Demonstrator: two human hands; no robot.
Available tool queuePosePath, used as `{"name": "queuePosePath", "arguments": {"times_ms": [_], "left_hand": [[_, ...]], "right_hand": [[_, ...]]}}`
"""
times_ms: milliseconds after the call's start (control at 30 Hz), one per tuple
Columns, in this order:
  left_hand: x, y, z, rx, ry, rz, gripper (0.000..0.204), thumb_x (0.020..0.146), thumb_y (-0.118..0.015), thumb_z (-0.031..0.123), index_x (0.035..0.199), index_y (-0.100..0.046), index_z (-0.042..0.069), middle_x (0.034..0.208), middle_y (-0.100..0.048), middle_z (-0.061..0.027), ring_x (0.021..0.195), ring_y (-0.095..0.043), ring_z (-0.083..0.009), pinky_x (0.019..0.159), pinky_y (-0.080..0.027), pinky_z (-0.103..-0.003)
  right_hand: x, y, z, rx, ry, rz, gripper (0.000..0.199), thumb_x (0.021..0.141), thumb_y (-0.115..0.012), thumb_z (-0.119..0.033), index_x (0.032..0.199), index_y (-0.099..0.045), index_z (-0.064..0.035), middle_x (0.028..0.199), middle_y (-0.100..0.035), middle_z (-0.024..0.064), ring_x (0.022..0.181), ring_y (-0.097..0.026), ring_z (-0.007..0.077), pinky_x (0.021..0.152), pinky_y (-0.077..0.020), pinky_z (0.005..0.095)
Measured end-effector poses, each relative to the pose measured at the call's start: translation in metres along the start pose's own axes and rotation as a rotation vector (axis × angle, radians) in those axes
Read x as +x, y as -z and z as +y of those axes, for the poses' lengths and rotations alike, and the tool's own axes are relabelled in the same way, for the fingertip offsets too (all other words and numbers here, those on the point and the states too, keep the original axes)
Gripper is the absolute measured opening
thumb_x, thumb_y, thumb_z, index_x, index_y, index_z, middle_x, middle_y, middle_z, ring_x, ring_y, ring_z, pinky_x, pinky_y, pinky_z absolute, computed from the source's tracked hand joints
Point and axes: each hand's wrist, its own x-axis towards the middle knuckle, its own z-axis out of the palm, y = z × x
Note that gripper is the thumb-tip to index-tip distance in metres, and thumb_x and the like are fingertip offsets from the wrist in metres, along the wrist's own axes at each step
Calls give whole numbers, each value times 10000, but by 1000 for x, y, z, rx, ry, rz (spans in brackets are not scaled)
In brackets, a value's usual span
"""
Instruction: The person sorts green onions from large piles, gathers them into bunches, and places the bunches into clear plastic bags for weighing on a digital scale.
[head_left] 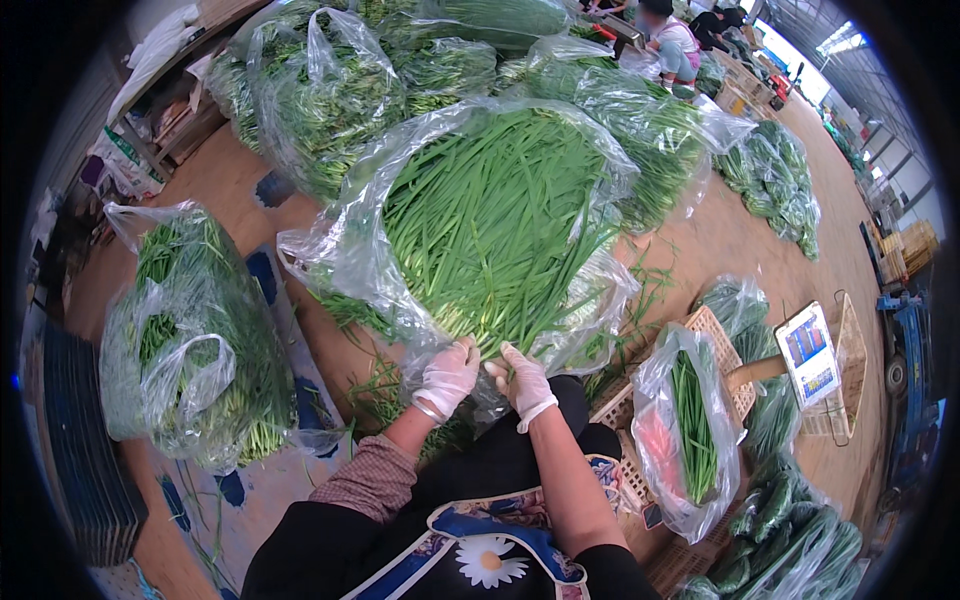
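A large clear plastic bag (362, 240) lies wide open before me, filled with long green garlic chives (490, 215). Their pale stalk ends point toward me at the bag's near edge. White thin gloves cover both hands. At that edge my left hand (450, 376) has its fingers closed round some stalk ends. Close beside it, my right hand (522, 382) pinches the stalk ends with thumb and fingers. The fingertips are partly hidden among the stalks. Loose chives (375, 400) are scattered on the floor beneath the bag.
A stuffed bag of chives (200, 350) stands at left on a blue-grey platform. At right, a smaller bag (690, 440) rests by a plastic crate (715, 350) and a scale display (810, 355). More filled bags (320, 110) lie beyond. A person (675, 45) sits far back.
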Motion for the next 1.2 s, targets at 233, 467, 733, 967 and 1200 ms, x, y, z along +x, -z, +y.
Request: {"name": "queuePosePath", "arguments": {"times_ms": [233,467,733,967,1200], "left_hand": [[-9,-16,7,-602,191,-333,208,926,-491,235,831,-562,64,592,-547,-66,512,-536,-195,501,-424,-342],[32,7,4,-141,203,-112,331,877,-496,359,831,-620,55,780,-640,-188,722,-613,-350,651,-470,-426],[45,-40,-2,-298,325,-86,279,803,-596,294,766,-628,19,689,-639,-155,615,-617,-267,609,-494,-364],[24,-21,20,-1102,547,-52,85,838,-612,85,785,-555,54,609,-584,-33,454,-476,-83,424,-364,-214],[-20,-11,25,-1182,453,-151,142,876,-619,147,778,-556,64,693,-629,-44,531,-540,-72,479,-403,-186]], "right_hand": [[2,-3,1,-85,9,45,136,833,-684,-171,922,-613,-95,687,-556,-43,465,-456,36,366,-361,176],[13,5,10,-125,117,95,144,854,-636,-215,951,-606,-112,842,-662,3,671,-581,77,604,-481,250],[5,-3,6,24,108,99,171,846,-639,-186,945,-610,-49,868,-663,52,651,-628,128,533,-488,236],[12,8,4,88,93,-65,191,852,-642,-205,946,-620,-40,804,-660,55,594,-611,124,454,-456,243],[16,9,11,-5,179,54,96,833,-665,-151,876,-621,-77,727,-617,11,564,-538,86,456,-419,221]]}}
